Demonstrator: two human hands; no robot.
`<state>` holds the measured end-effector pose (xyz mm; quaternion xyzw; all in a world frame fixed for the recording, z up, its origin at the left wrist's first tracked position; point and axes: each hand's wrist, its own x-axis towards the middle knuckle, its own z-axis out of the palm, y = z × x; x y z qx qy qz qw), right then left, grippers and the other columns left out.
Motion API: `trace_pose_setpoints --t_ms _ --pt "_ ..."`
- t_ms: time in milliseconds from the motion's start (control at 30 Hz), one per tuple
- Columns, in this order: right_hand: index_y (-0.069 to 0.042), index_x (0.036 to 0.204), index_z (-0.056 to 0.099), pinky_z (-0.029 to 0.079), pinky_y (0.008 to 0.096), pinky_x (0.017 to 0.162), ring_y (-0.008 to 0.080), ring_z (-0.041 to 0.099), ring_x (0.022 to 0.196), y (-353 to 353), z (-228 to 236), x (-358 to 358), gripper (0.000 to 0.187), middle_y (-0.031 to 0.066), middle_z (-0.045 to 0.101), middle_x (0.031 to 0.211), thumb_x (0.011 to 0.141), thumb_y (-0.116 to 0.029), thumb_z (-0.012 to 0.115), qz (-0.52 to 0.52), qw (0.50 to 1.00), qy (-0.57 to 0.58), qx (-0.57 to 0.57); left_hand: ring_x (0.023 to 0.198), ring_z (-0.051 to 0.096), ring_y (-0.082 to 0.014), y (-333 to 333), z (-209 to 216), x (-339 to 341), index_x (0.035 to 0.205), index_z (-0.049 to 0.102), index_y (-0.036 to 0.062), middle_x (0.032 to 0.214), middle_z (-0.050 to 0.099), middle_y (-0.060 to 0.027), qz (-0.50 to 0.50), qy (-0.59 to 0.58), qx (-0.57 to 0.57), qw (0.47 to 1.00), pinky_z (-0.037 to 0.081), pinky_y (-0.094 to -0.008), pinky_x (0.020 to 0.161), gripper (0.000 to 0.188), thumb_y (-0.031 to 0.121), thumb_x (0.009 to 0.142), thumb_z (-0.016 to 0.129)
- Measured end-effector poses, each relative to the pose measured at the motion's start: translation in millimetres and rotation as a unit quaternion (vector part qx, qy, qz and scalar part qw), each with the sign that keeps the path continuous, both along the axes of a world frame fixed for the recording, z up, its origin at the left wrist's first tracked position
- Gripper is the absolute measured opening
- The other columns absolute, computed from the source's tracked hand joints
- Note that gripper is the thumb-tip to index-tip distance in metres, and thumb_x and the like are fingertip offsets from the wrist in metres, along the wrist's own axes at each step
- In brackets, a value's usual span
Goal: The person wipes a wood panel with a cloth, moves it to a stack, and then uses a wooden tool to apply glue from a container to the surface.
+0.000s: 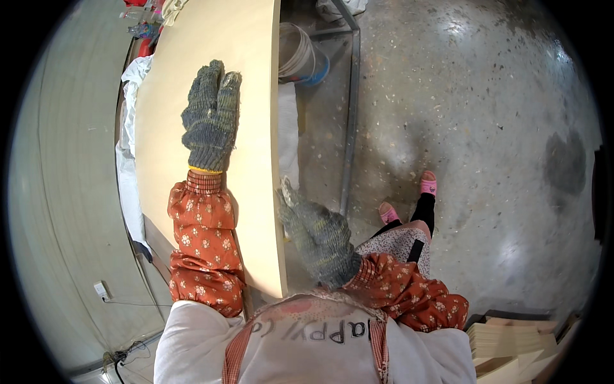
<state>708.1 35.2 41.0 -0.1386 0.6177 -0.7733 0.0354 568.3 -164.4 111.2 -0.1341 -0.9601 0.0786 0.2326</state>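
A large pale-yellow board (252, 38) stretches away from my body. My left hand (211, 118), in a dark grey knitted glove with a yellow cuff edge, lies on its surface with the fingers stretched forward and nothing visible in them. At the board's right edge is my right hand (316, 240), in a similar glove. Its fingers extend forward along that edge, the tips at or very near it; whether they press on it I cannot tell. Both forearms wear red flowered sleeves.
Right of the board stand a metal frame (353, 109) and a whitish bucket (297, 54). White cloth (131, 185) hangs along the left side. Pale wooden pieces (508, 345) are stacked at the lower right. Bottles (142, 30) sit at the far left; a cable (137, 304) runs at the lower left.
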Motion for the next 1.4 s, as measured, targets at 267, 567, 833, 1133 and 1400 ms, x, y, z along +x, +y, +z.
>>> trace_pose_setpoints --t_ms 267,567,833,1133,1400 --pt "-0.005 0.131 0.048 0.046 0.0343 0.054 0.0193 0.055 0.067 -7.2 -17.4 12.8 0.047 0.0169 0.06 0.112 0.086 -0.015 0.056 -0.089 0.949 0.209 0.218 0.11 0.055 -0.034 -11.1 -8.2 0.4 0.118 0.059 0.0117 0.119 0.059 -0.0148 0.03 0.014 -0.047 0.998 0.045 -0.0437 0.094 0.033 0.014 0.085 0.062" --pt "-0.003 0.129 0.048 0.047 0.0383 0.058 0.0248 0.053 0.063 -5.8 -14.9 10.1 0.046 0.0147 0.062 0.098 0.085 -0.015 0.054 -0.057 0.99 0.119 0.052 0.11 0.055 -0.0287 -2.3 -4.0 -2.3 0.117 0.058 0.0046 0.12 0.058 -0.0134 0.04 0.013 -0.032 0.999 0.043 -0.0369 0.095 0.032 0.022 0.09 0.058" --pt "-0.004 0.123 0.054 0.05 0.0365 0.059 0.0202 0.061 0.065 -46.0 -61.1 12.4 0.038 0.0084 0.062 0.084 0.087 -0.018 0.056 0.011 0.987 0.076 0.145 0.113 0.054 -0.029 16.8 0.6 -2.5 0.115 0.06 0.0023 0.118 0.059 -0.0154 0.049 0.028 0.073 0.996 0.041 -0.0372 0.098 0.029 0.017 0.091 0.057" --pt "-0.003 0.126 0.052 0.05 0.0344 0.067 0.0204 0.063 0.076 -23.4 -17.2 -46.3 0.038 0.0158 0.063 0.107 0.089 -0.008 0.056 -0.024 0.999 0.02 0.007 0.11 0.055 -0.0327 16.6 2.0 1.9 0.115 0.06 0.0028 0.114 0.06 -0.0188 0.057 0.043 0.07 0.995 0.043 -0.0401 0.094 0.034 0.022 0.087 0.061" --pt "0.0 0.123 0.053 0.05 0.0325 0.073 0.0215 0.063 0.081 -30.5 -14.5 -106.6 0.034 0.0151 0.064 0.104 0.09 -0.007 0.054 -0.034 0.997 0.007 -0.068 0.111 0.054 -0.034 20.6 3.5 5.8 0.118 0.058 0.0039 0.117 0.058 -0.0193 0.113 0.035 0.048 0.992 0.042 -0.0428 0.094 0.038 0.026 0.087 0.061"
